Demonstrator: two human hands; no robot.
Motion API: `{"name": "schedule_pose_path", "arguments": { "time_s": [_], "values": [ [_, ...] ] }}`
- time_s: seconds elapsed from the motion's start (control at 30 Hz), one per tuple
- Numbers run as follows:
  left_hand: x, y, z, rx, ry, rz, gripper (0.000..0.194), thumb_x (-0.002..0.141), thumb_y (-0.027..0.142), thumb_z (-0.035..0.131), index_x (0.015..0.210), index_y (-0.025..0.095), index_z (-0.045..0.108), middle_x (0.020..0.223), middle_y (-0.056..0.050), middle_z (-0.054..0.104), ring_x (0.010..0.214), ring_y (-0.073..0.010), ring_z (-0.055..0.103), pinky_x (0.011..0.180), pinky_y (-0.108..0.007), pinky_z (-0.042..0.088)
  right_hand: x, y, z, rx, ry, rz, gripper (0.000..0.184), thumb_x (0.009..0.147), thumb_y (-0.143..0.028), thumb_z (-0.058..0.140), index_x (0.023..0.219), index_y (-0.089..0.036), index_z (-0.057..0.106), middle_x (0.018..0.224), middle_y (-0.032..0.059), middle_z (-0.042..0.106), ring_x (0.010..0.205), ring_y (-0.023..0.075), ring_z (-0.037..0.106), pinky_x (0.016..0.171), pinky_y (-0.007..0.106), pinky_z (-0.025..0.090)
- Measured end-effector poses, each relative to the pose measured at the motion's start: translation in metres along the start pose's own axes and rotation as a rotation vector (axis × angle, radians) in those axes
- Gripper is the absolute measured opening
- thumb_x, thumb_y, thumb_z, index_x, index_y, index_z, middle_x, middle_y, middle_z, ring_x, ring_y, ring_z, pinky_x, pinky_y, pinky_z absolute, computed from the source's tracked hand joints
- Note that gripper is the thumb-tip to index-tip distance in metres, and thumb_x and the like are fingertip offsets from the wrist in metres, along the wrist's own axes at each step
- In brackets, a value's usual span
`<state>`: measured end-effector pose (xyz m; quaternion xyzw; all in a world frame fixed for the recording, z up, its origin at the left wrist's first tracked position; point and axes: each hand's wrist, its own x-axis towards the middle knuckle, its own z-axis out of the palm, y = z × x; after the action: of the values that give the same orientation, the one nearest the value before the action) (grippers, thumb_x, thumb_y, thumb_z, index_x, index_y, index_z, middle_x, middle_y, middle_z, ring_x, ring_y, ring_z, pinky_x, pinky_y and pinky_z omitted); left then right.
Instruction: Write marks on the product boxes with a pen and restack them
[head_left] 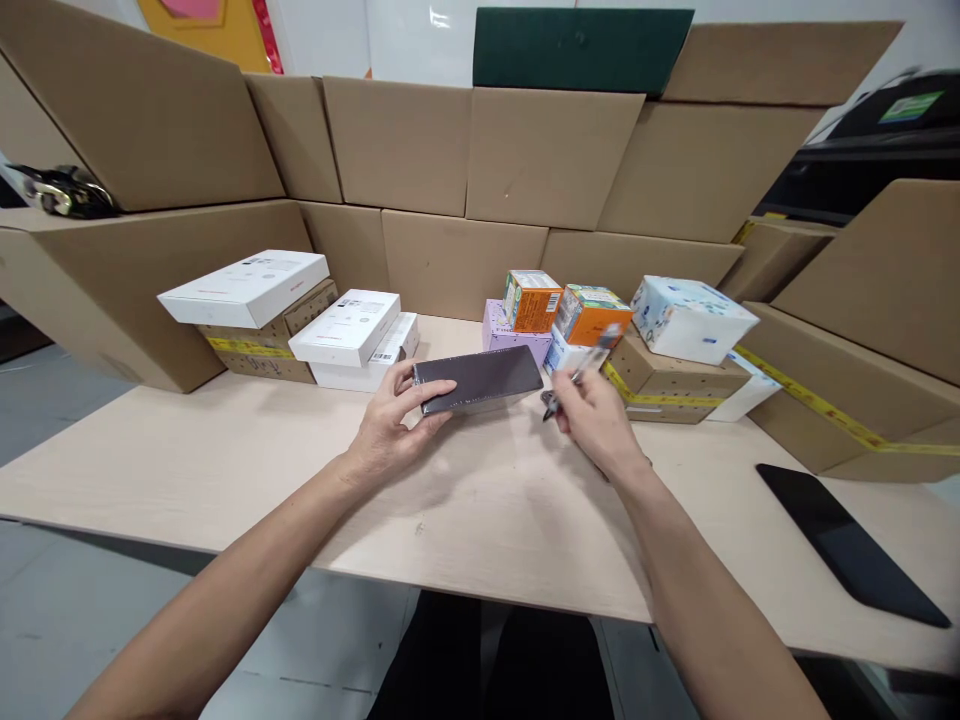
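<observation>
My left hand (397, 415) is closed around the left end of a flat dark box (480, 378) with a shiny, film-like edge, tilted above the table. Its thumb lies on the dark top face. To the right of the box, my right hand (596, 415) grips a slim pen-like tool (600, 348), blurred by motion. The tool's dark tip points down and left, and its paler end sticks up past the fingers. A small gap separates the tool from the box. The exact kind of tool cannot be made out.
White boxes (349, 328) and a taped brown carton (262, 340) stand at left. Behind my right hand are orange boxes (592, 315), a lilac box (516, 332) and a white-blue tissue pack (694, 318) on a carton. A black tablet-like slab (847, 540) lies right. Cardboard walls (465, 260) enclose the table (480, 540).
</observation>
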<state>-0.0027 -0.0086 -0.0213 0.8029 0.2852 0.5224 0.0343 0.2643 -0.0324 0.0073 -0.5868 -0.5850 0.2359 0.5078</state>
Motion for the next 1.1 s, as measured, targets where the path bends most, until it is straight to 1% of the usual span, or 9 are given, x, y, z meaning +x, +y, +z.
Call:
{"name": "schedule_pose_path", "arguments": {
  "time_s": [0.13, 0.27, 0.37, 0.5, 0.6, 0.7, 0.8, 0.93, 1.1],
  "values": [
    [-0.001, -0.004, -0.001, 0.054, 0.034, -0.035, 0.031, 0.086, 0.026, 0.072, 0.117, 0.027, 0.069, 0.124, -0.008, 0.053, 0.118, -0.0227, 0.055, 0.101, -0.045, 0.051, 0.002, 0.003, -0.005, -0.419, -0.175, 0.05, 0.038, 0.09, -0.052, 0.048, 0.07, -0.02, 0.054, 0.055, -0.001, 0.054, 0.056, 0.0154, 0.053, 0.056, 0.027, 0.034],
    [0.0, -0.005, -0.001, 0.047, 0.035, -0.032, 0.032, 0.086, 0.024, 0.072, 0.117, 0.026, 0.068, 0.124, -0.008, 0.053, 0.117, -0.0224, 0.055, 0.101, -0.045, 0.05, 0.0, 0.007, -0.004, -0.837, -0.439, 0.077, 0.04, 0.088, -0.046, 0.05, 0.059, -0.019, 0.057, 0.065, 0.008, 0.063, 0.069, 0.0211, 0.059, 0.057, 0.03, 0.031],
    [0.001, -0.005, -0.001, 0.034, 0.026, -0.006, 0.032, 0.086, 0.024, 0.071, 0.118, 0.027, 0.068, 0.124, -0.008, 0.052, 0.117, -0.0215, 0.055, 0.101, -0.043, 0.05, -0.003, 0.009, 0.001, -0.966, -0.534, 0.103, 0.038, 0.088, -0.045, 0.049, 0.069, -0.017, 0.066, 0.079, 0.0133, 0.07, 0.079, 0.0251, 0.063, 0.06, 0.031, 0.032],
    [0.001, -0.003, 0.0, 0.032, 0.023, -0.012, 0.031, 0.086, 0.023, 0.071, 0.117, 0.027, 0.068, 0.124, -0.008, 0.052, 0.118, -0.0215, 0.055, 0.102, -0.043, 0.05, -0.003, 0.005, 0.001, -0.989, -0.605, 0.154, 0.04, 0.089, -0.046, 0.047, 0.076, -0.016, 0.07, 0.087, 0.0158, 0.071, 0.087, 0.0279, 0.065, 0.065, 0.033, 0.037],
    [0.001, -0.002, 0.0, 0.033, 0.023, -0.019, 0.031, 0.086, 0.024, 0.071, 0.117, 0.027, 0.068, 0.124, -0.007, 0.052, 0.119, -0.0219, 0.054, 0.103, -0.043, 0.05, -0.001, -0.001, -0.008, -1.021, -0.521, 0.198, 0.041, 0.089, -0.049, 0.049, 0.085, -0.015, 0.071, 0.096, 0.0174, 0.071, 0.096, 0.0302, 0.065, 0.071, 0.034, 0.041],
    [0.001, -0.002, -0.001, 0.045, 0.02, -0.025, 0.032, 0.086, 0.024, 0.071, 0.118, 0.028, 0.068, 0.125, -0.007, 0.053, 0.12, -0.0218, 0.054, 0.103, -0.043, 0.05, 0.005, 0.001, -0.023, -1.094, -0.369, 0.279, 0.047, 0.086, -0.052, 0.054, 0.113, -0.015, 0.065, 0.117, 0.0192, 0.066, 0.11, 0.0332, 0.062, 0.079, 0.036, 0.044],
    [0.001, -0.003, -0.001, 0.056, 0.019, -0.03, 0.032, 0.086, 0.025, 0.071, 0.118, 0.028, 0.068, 0.124, -0.007, 0.053, 0.12, -0.022, 0.055, 0.103, -0.043, 0.049, 0.012, 0.01, -0.034, -1.164, -0.4, 0.388, 0.06, 0.081, -0.057, 0.059, 0.128, -0.018, 0.059, 0.13, 0.0208, 0.06, 0.119, 0.0378, 0.058, 0.086, 0.041, 0.044],
    [0.001, -0.003, -0.001, 0.052, 0.012, -0.034, 0.031, 0.087, 0.025, 0.07, 0.118, 0.026, 0.068, 0.125, -0.008, 0.053, 0.122, -0.0226, 0.054, 0.104, -0.043, 0.049, 0.019, 0.023, -0.035, -1.097, -0.486, 0.391, 0.064, 0.084, -0.054, 0.054, 0.134, -0.015, 0.054, 0.128, 0.0214, 0.063, 0.119, 0.0366, 0.059, 0.088, 0.041, 0.044],
    [0.001, -0.003, -0.001, 0.063, 0.011, -0.043, 0.03, 0.088, 0.026, 0.069, 0.117, 0.025, 0.069, 0.126, -0.009, 0.053, 0.122, -0.0231, 0.054, 0.105, -0.043, 0.049, 0.019, 0.027, -0.031, -1.047, -0.413, 0.29, 0.053, 0.084, -0.043, 0.053, 0.126, -0.01, 0.06, 0.126, 0.0227, 0.066, 0.117, 0.0346, 0.061, 0.085, 0.037, 0.045]
  ]
}}
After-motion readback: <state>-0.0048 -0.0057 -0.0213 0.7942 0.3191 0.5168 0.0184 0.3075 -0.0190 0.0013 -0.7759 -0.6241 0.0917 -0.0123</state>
